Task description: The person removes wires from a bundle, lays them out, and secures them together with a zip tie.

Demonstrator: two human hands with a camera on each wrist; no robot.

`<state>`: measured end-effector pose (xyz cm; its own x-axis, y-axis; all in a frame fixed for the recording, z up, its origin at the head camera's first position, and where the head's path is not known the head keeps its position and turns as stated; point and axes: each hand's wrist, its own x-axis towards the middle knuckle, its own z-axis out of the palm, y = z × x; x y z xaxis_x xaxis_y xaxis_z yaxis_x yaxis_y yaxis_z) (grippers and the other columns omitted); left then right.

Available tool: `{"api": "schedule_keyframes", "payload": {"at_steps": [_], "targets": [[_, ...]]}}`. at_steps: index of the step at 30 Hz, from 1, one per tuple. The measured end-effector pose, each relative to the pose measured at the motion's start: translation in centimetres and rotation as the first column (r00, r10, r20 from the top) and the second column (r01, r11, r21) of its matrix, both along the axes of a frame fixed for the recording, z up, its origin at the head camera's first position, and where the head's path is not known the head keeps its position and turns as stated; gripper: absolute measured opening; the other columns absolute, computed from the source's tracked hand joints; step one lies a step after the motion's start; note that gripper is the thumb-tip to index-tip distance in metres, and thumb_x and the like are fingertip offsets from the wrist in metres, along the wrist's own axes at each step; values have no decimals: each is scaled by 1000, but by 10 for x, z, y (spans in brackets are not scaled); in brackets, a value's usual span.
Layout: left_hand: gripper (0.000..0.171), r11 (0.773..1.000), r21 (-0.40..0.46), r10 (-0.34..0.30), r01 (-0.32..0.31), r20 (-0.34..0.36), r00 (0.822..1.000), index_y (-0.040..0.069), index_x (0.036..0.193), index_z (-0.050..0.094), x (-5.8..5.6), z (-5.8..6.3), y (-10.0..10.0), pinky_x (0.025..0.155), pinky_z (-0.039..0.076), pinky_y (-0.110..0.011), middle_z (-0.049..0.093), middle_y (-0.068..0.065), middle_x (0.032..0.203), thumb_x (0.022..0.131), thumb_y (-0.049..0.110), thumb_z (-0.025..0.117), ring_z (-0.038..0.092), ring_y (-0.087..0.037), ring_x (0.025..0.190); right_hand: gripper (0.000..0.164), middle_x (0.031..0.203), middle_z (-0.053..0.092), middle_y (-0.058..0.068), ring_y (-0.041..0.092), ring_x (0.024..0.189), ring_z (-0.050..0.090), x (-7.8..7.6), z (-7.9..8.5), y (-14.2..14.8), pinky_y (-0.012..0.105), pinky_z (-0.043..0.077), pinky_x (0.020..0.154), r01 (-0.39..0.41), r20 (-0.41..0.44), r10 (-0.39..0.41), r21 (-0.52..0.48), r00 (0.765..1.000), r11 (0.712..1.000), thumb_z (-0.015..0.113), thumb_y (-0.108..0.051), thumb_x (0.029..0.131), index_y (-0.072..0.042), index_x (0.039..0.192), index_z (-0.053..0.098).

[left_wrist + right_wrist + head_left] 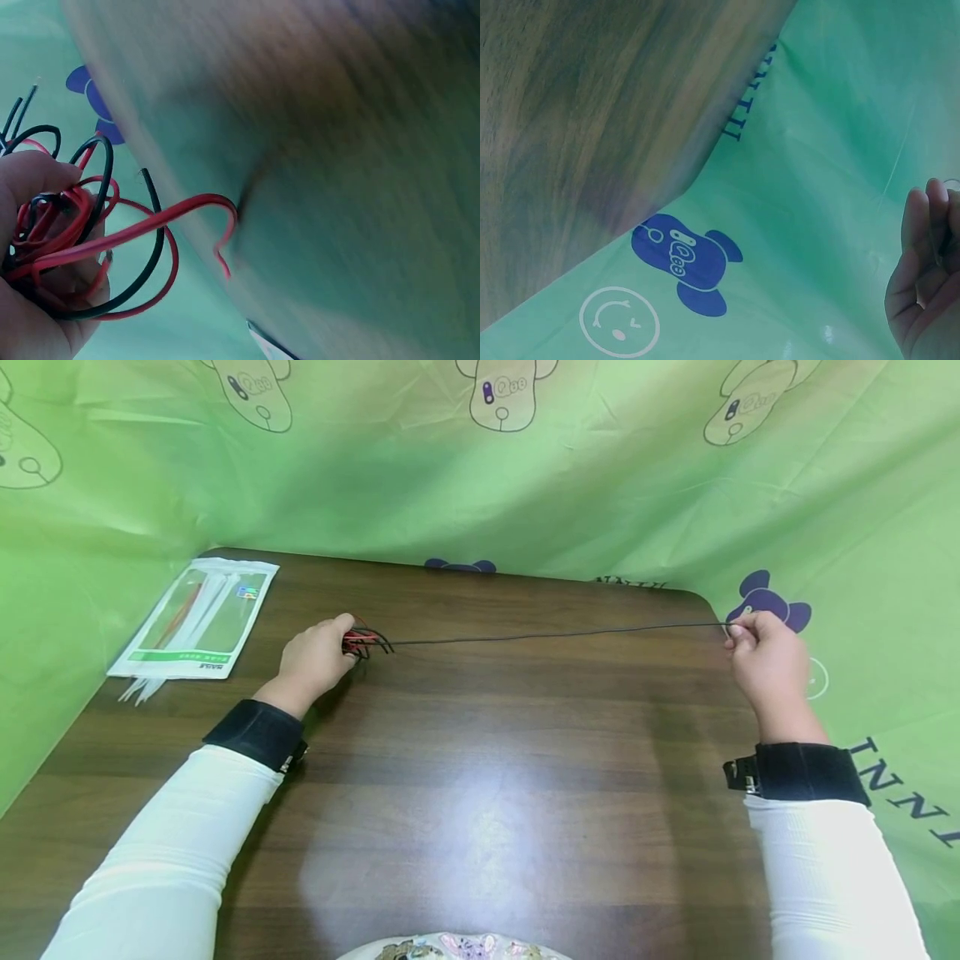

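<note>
A bundle of red and black wires (150, 222) is gripped in my left hand (315, 656), its loops and loose ends sticking out past the fingers. From that bundle one thin black wire (562, 633) runs nearly straight across to the right. My right hand (772, 664) pinches its far end between thumb and fingertips, beyond the table's right back corner. Both hands are raised over the far part of the table. In the right wrist view, only part of the right hand (919, 281) shows at the edge, with fingers bent.
A clear-windowed plastic bag (251, 643) with white and reddish strips inside lies at the table's left, several white strip ends poking out. Green printed sheeting (390, 485) hangs behind and beside the brown table (525, 727). A patterned rounded object (472, 948) shows at the front edge.
</note>
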<state>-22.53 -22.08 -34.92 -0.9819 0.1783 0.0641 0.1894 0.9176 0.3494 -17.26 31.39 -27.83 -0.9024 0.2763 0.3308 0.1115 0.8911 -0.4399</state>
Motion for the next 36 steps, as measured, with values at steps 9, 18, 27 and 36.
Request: {"api": "schedule_keyframes", "payload": {"at_steps": [9,18,27,36], "targets": [[23,1000,-20,-18,18,-29,999,10,100,49,-1,0,-9,54,42,-52,65,-19,92,83,11,65,59,-41,75,26,106,65,28,4,72,48,-2,1,6,10,32,56,11,47,-12,17,999,1000,44,-12,101,6,113,57],[40,1000,-6,-10,10,9,1000,11,122,49,-1,-2,-14,61,45,-53,66,-24,100,85,12,65,61,-43,79,25,106,64,28,4,75,46,2,-6,14,8,32,55,33,75,-34,3,997,999,41,-7,100,9,113,56],[45,1000,3,8,-8,23,1000,8,128,47,-1,-1,-15,71,45,-54,62,-25,112,86,8,63,60,-42,95,27,107,64,29,5,76,47,1,-5,14,11,34,58,59,95,-59,4,994,998,39,-8,100,9,114,55],[57,999,-25,-29,29,17,999,12,138,41,2,-1,-20,62,47,-52,62,-26,110,86,2,61,61,-41,87,30,110,63,29,45,100,57,2,-6,17,51,39,80,77,116,-79,23,990,997,37,-15,102,6,116,54]]}}
